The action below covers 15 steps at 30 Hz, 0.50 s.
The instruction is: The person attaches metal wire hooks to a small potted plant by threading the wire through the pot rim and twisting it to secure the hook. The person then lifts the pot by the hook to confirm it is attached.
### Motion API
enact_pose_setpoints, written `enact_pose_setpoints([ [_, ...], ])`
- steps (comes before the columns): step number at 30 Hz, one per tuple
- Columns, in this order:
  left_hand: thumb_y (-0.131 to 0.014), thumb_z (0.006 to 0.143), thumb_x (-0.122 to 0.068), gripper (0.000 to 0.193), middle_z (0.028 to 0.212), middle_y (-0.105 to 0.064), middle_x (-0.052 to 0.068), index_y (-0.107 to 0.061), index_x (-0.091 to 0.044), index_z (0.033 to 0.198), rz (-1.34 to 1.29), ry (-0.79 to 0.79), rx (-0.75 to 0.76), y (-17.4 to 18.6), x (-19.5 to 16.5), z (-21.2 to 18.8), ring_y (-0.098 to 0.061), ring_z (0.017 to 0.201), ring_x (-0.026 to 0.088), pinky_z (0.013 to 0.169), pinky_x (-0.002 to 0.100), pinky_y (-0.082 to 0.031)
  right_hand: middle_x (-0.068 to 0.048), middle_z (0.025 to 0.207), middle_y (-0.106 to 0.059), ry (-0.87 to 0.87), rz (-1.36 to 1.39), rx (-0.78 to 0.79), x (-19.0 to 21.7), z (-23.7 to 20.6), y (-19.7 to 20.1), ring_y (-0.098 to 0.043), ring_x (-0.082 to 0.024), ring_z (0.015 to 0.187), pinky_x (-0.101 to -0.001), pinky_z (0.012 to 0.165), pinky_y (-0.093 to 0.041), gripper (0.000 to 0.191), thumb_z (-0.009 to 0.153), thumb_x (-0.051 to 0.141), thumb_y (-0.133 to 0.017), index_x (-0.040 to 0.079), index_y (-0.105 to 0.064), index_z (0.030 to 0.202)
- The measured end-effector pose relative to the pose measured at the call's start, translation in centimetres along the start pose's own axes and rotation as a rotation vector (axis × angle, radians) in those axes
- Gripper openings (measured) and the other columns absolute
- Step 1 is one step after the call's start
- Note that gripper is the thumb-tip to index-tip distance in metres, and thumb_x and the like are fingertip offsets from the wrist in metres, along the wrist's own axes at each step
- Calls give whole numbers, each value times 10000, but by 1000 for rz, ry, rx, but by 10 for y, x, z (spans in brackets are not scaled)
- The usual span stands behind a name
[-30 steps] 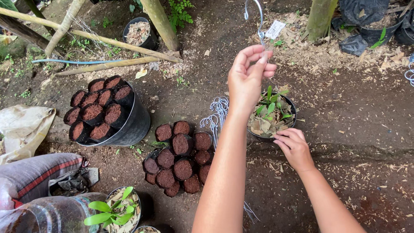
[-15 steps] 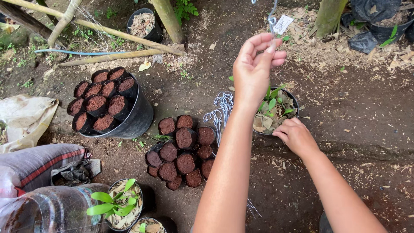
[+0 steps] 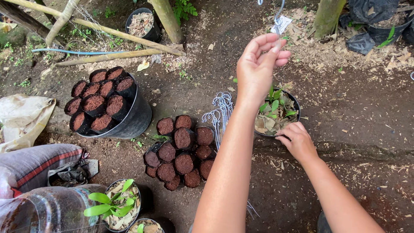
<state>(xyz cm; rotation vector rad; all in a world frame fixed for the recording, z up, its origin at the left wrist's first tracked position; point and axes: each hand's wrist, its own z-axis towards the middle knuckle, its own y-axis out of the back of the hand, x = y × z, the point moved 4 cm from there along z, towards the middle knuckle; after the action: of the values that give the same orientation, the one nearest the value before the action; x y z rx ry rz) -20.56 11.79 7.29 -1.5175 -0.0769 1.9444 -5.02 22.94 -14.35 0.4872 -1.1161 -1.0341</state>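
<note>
The left hand (image 3: 258,64) is raised above the ground, its grip pinched together on a thin wire hanger (image 3: 279,12) that runs up out of the top of the view; a small white tag (image 3: 281,25) hangs on the wire just above the fingertips. The right hand (image 3: 296,140) is lower, its grip closed on the near rim of a small black pot (image 3: 294,100) that holds a green-leaved plant (image 3: 272,105) bedded in dry, pale chips. The pot sits on the bare dark soil (image 3: 353,112), directly below the raised left hand. Just to the left of the left forearm, a bundle of white wire hooks (image 3: 219,113) lies on the ground, touching a cluster of small black bags (image 3: 181,151) packed with reddish-brown fibre. Farther left, a large black tub (image 3: 136,116) leans on its side, filled with more of the same filled bags. At the bottom left stand two pots with green seedlings (image 3: 113,207) on pale chips, beside a clear plastic bottle (image 3: 47,209) and a striped grey sack (image 3: 36,162). Bamboo poles (image 3: 108,56) lie across the top left, near another black pot of chips (image 3: 142,23). A trunk (image 3: 327,17) and black plastic bags (image 3: 371,19) are at the top right.
</note>
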Motion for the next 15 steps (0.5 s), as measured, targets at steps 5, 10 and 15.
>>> enact_pose_setpoints([
  [5, -595, 1027, -16, 242, 1134, -719, 188, -613, 57, 1256, 66, 18, -1, -3, 0, 1, -729, 932, 188, 816, 303, -629, -50, 950, -680, -11, -45, 107, -3, 11, 5, -605, -285, 1072, -418, 928, -525, 176, 757, 120, -822, 86, -745, 912],
  [10, -566, 1032, -11, 245, 1159, -710, 187, -596, 53, 1266, 78, -8, -5, -4, 2, 4, -735, 961, 188, 833, 304, -638, -56, 991, -675, -6, -14, 61, 3, 9, 10, -602, -288, 1090, -418, 912, -522, 218, 733, 99, -825, 69, -731, 927],
  [15, -547, 1050, 1, 249, 1188, -702, 199, -583, 67, 1287, -20, -24, 20, -2, 9, 8, -730, 972, 200, 841, 314, -625, -72, 1011, -667, 83, 48, -7, 3, 4, 10, -594, -300, 1074, -424, 911, -518, 237, 737, 84, -817, 56, -728, 955],
])
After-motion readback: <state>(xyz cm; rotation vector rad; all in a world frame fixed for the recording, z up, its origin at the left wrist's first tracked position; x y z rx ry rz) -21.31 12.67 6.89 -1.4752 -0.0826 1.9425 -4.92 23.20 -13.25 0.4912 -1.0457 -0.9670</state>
